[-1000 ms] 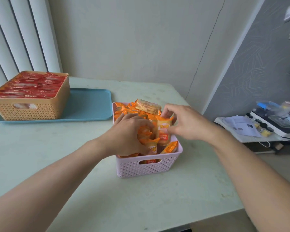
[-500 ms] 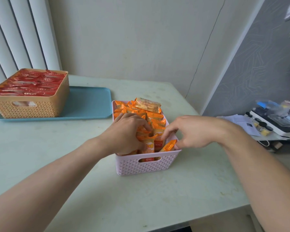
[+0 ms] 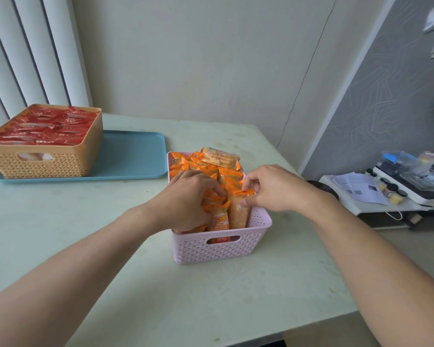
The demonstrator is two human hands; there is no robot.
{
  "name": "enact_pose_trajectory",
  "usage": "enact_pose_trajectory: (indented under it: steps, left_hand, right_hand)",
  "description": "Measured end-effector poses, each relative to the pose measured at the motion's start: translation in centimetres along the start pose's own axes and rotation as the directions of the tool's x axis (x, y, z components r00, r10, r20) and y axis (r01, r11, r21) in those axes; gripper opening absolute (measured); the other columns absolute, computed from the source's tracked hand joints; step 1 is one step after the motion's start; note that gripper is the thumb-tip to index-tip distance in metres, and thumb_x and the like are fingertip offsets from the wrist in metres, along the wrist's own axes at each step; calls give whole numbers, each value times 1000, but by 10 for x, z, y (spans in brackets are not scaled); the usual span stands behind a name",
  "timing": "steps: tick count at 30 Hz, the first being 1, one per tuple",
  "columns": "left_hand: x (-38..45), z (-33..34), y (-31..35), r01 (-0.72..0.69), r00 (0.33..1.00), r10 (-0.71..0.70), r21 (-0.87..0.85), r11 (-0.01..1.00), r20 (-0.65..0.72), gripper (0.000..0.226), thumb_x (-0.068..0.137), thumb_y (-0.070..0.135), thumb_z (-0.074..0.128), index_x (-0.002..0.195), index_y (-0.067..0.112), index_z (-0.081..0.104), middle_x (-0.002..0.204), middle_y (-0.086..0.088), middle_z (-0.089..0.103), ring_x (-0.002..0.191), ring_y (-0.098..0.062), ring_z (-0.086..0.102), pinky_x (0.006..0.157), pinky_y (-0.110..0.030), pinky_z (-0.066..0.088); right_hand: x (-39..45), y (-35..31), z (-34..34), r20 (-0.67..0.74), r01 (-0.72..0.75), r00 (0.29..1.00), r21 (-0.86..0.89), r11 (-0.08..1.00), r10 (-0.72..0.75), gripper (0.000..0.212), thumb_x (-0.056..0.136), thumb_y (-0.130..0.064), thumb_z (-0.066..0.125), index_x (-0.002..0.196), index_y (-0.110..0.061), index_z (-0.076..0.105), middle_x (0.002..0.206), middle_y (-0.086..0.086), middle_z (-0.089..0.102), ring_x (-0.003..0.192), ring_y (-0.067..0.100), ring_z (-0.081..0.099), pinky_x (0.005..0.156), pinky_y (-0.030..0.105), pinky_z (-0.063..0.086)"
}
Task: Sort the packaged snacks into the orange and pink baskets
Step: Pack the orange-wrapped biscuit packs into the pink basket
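Note:
The pink basket (image 3: 221, 249) stands mid-table, packed with orange snack packets (image 3: 206, 169) standing on end. One packet (image 3: 219, 157) lies flat on top at the far end. My left hand (image 3: 188, 201) reaches into the basket's near left part, its fingers curled round a bunch of orange packets. My right hand (image 3: 273, 189) pinches the top of one upright orange packet (image 3: 238, 214) at the near right corner. The orange basket (image 3: 45, 161), filled with red snack packets (image 3: 43, 125), stands at the far left.
A blue tray (image 3: 130, 156) lies under the orange basket. White vertical blinds (image 3: 23, 58) hang at the left. Right of the table, a low shelf (image 3: 386, 204) carries papers, small jars and a white device. The table's near edge runs across the bottom right.
My right hand drew back from the basket's near right edge and now pinches the top of an upright packet there. My left hand stays among the packets.

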State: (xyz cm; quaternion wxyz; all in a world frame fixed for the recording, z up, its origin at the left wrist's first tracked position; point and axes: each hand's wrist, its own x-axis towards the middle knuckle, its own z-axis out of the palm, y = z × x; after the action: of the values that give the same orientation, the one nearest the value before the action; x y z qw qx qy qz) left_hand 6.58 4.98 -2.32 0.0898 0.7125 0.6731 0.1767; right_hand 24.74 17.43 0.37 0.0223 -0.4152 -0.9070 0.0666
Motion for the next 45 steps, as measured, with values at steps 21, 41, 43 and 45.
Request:
enact_pose_trajectory:
  steps: [21,41,43,45]
  left_hand:
    - [2,-14,4,-102,987,-41,-809,579,-154,21,92,17,69,111,8,72,99,-8,78,95,-24,75,87,-33,60]
    - [2,-6,7,-120,946,-131,-698,706,-296,54,71,45,83,116,29,56,79,8,74,80,-6,70,76,-28,58]
    - [2,-5,6,-84,963,-106,-653,753,-247,66,72,56,77,127,31,51,91,15,75,93,-2,69,85,-29,56]
    - [2,-4,4,-15,981,-83,-491,871,-176,82,69,63,77,139,36,44,116,17,69,117,-4,60,99,-32,49]
  right_hand:
    - [-33,-20,-21,-494,374,866,545,751,-74,49,74,-56,75,118,-39,62,110,-14,68,90,12,68,72,32,57]
    - [-34,-8,-19,-88,200,977,698,687,-194,62,80,-10,85,127,-32,52,98,-3,73,79,16,68,79,37,59]
    - [-34,-2,-19,-62,189,979,618,763,-192,58,84,-12,82,126,-39,51,97,-2,69,75,19,69,76,38,59]
    - [-33,4,-20,-34,120,992,475,872,-118,44,85,-20,81,111,-44,55,96,-6,65,72,19,68,66,34,53]
